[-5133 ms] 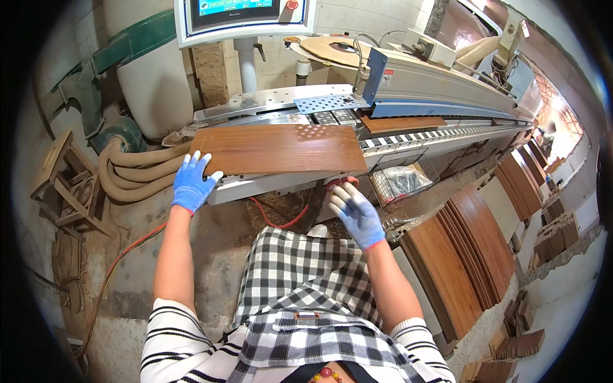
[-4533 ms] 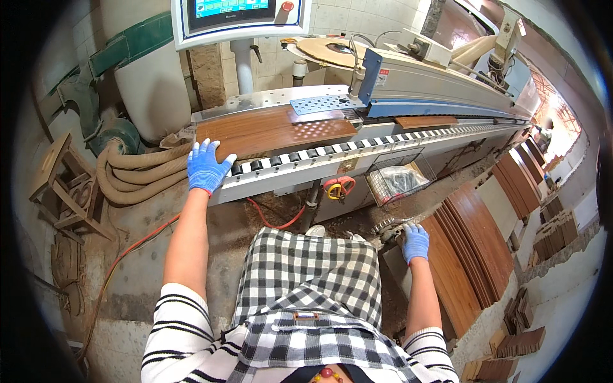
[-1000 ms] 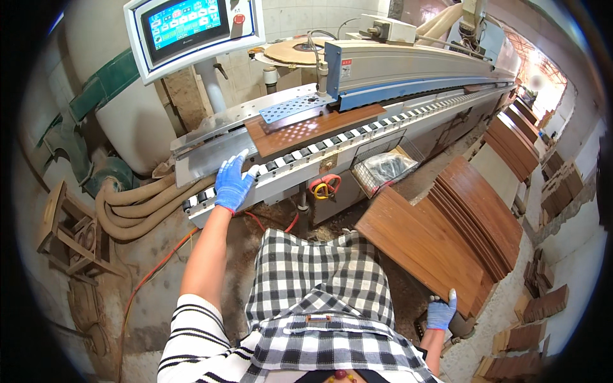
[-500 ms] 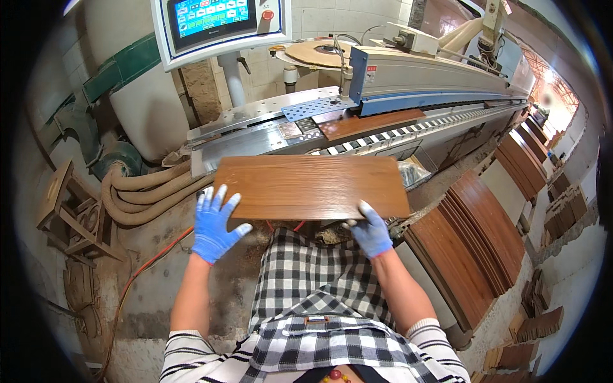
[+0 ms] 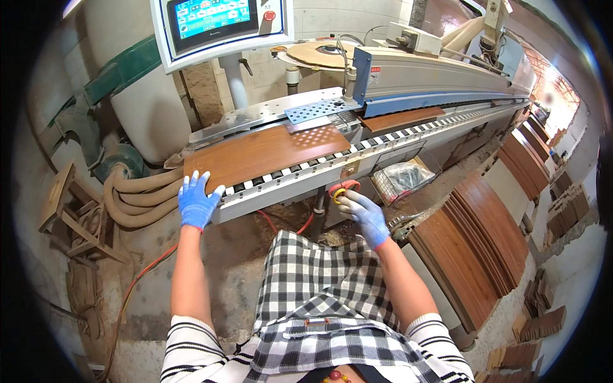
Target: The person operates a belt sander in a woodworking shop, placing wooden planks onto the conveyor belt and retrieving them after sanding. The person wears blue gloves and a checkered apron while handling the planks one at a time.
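A brown wood-grain panel [image 5: 262,156] now lies along the machine's roller track, its far right end under a perforated blue plate [image 5: 314,110]. My left hand [image 5: 197,199], in a blue and white glove, rests with spread fingers on the panel's near left corner. My right hand [image 5: 365,217], gloved alike, is off the panel and in front of the track. Its fingers reach out beside red and yellow rings [image 5: 345,189] at the machine's front; I cannot tell whether they touch. A second brown panel [image 5: 403,119] sits farther along, beside the blue-edged beam.
Stacked brown panels [image 5: 469,236] stand at my right, with more stacks behind. A wire basket [image 5: 405,175] holding a plastic bag hangs under the track. A control screen [image 5: 214,24] is at upper left. Thick hoses [image 5: 137,198] and a wooden stool [image 5: 80,210] are at left.
The panel has gone from across my front, held at both ends, onto the roller track. My right hand has come away from it; my left stays at its left end. The farther panel has shifted right.
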`<state>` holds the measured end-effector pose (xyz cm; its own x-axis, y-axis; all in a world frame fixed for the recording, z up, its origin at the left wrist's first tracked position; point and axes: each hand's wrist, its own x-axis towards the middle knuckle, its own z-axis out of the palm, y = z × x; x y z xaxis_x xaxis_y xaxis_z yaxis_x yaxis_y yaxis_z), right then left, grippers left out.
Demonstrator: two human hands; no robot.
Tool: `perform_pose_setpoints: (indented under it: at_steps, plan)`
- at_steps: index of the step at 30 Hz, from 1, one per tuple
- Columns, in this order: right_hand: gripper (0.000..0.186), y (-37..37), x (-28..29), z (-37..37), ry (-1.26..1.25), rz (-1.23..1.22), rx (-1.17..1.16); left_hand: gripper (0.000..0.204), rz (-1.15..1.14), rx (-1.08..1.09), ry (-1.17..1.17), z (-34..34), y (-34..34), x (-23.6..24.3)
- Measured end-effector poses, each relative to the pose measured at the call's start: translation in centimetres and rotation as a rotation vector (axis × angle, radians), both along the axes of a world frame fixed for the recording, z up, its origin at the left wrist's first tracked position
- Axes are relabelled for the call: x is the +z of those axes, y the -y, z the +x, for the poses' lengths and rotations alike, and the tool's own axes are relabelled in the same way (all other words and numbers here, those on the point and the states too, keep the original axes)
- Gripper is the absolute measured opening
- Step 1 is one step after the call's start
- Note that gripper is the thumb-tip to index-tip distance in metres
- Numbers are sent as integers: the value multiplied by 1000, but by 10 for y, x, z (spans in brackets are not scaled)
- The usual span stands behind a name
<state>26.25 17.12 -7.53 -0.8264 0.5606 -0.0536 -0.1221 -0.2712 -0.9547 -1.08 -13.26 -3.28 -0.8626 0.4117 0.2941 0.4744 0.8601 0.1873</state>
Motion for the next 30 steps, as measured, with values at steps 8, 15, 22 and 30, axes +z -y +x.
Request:
perform_pose_setpoints:
  at_steps: [8,15,22,30]
  plan:
    - [47,-96,-64,148,1013,1537,-270,69,-60,32,-5,-18,-42,-2]
    - [43,-125,-87,169,1002,1637,-232,67,-86,26,-69,-15,-45,-5]
    - [30,-96,-111,179,884,1721,-385,67,-49,22,-83,-15,-46,-7]
    - [42,-98,-78,178,974,1700,-225,66,-30,26,-64,-12,-44,-4]
